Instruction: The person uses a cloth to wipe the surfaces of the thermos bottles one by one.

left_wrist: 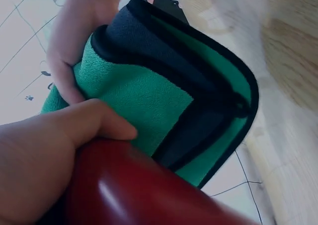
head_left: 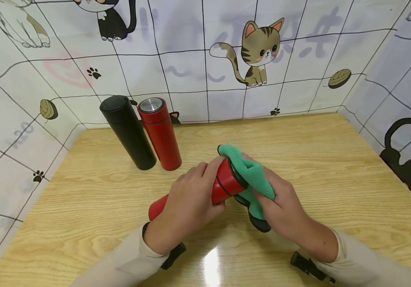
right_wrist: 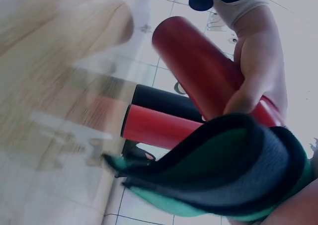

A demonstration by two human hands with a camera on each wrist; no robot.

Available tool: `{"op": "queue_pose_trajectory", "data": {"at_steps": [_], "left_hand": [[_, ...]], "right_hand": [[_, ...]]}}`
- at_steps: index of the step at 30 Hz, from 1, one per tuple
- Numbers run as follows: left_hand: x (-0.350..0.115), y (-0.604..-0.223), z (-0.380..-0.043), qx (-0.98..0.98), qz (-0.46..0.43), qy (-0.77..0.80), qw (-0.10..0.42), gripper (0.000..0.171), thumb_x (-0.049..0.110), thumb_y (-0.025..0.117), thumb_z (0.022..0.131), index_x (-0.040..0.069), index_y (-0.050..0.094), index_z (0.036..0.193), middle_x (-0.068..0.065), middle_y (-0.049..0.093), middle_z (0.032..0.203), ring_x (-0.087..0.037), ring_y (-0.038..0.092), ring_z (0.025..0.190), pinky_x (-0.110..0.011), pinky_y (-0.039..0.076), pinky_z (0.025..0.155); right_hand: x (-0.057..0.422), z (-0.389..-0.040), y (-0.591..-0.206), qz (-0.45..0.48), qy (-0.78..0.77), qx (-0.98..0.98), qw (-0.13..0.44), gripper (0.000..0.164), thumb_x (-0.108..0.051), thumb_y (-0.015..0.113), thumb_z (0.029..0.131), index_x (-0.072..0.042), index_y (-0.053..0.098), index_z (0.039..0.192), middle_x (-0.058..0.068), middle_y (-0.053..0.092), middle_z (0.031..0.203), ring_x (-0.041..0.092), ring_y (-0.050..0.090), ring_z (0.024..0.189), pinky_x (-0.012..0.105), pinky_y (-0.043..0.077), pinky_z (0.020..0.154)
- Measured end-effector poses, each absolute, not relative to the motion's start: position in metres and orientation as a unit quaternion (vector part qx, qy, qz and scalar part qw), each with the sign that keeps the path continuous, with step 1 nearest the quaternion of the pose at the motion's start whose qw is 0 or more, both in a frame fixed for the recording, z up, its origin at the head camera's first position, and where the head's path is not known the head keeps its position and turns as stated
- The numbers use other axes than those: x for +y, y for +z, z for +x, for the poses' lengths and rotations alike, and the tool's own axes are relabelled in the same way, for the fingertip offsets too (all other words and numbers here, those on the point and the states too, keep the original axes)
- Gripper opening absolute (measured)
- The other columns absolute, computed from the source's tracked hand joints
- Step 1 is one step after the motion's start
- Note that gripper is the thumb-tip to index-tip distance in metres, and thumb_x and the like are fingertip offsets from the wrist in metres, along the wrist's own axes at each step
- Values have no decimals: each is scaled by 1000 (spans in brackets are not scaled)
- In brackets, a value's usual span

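A red thermos flask (head_left: 226, 184) is tilted above the wooden table, its lidded end up to the right. My left hand (head_left: 192, 195) grips it round the body, thumb underneath. Against the flask's top end my right hand (head_left: 287, 201) holds a green cloth with dark edging (head_left: 259, 181), pinched between fingers and thumb and bunched over the end. Part of the cloth (left_wrist: 139, 91) hangs down in a fold, its dark grey side showing in the left wrist view. In the right wrist view the flask's base (right_wrist: 181, 51) points away from the cloth. The cloth hides most of the end face.
Behind and to the left, a black flask (head_left: 130, 133) and another red flask with a silver top (head_left: 160, 135) stand upright side by side on the wooden table (head_left: 320, 159). A cat-patterned sheet (head_left: 184, 71) covers the walls round the table.
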State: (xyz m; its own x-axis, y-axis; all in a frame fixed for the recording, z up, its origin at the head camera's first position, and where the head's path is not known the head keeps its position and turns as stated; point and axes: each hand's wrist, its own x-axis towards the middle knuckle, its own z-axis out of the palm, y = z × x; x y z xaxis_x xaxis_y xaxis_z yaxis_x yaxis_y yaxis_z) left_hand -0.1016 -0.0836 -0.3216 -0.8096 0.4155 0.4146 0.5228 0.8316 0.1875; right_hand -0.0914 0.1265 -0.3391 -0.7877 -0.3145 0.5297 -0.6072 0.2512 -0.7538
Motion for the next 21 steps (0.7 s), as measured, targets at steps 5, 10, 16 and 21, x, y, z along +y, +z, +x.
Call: {"op": "queue_pose_trajectory", "data": {"at_steps": [5, 10, 16, 21], "left_hand": [[-84, -319, -100, -915, -269, -231, 192, 88, 25, 85, 67, 17, 41, 142, -1, 65, 108, -14, 64, 92, -32, 59, 76], [-85, -317, -100, -892, -284, -287, 203, 87, 22, 86, 68, 13, 41, 142, -2, 65, 116, -15, 64, 102, -32, 59, 84], [-85, -313, -99, -868, -307, -320, 225, 83, 23, 83, 72, 10, 41, 142, -4, 63, 124, -16, 64, 108, -32, 58, 92], [-87, -312, -99, -840, -323, -375, 220, 85, 20, 83, 72, 7, 38, 143, -5, 63, 127, -17, 65, 110, -30, 57, 93]], "right_hand": [[130, -87, -336, 230, 623, -744, 66, 43, 1, 47, 102, -8, 50, 145, -7, 61, 136, 5, 64, 117, 20, 54, 94], [130, -88, -336, 239, 666, -706, 14, 37, -2, 44, 104, 2, 49, 141, -4, 64, 128, 11, 67, 111, 27, 58, 90], [128, -88, -339, 241, 665, -704, -70, 33, -8, 42, 106, 2, 49, 136, -5, 66, 119, 13, 71, 103, 32, 59, 86], [126, -90, -344, 244, 654, -707, -117, 30, -10, 43, 106, 0, 50, 134, -1, 67, 118, 16, 71, 102, 34, 60, 87]]}}
